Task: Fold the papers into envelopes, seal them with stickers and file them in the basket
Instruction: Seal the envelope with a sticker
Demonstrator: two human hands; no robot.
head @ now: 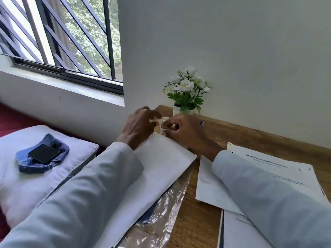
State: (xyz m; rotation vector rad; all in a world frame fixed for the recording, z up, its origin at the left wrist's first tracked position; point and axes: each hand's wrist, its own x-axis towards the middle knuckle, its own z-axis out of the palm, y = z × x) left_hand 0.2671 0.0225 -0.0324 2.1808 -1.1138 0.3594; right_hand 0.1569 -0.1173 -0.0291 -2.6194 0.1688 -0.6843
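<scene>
Small white roll (165, 127) mostly hidden by right hand (186, 130); printed white sheets (279, 169) text blurred, half under sleeve; crinkled clear plastic (159, 219) cut by bottom edge.

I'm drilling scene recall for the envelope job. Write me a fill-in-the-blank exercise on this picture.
1. The dark phone lies on a folded ____ cloth on the pillow.
2. The small pot against the wall holds ____ flowers.
3. Both hands, left and right, work at a small white roll at the far edge of the ____ table.

Missing words: blue; white; wooden
</scene>
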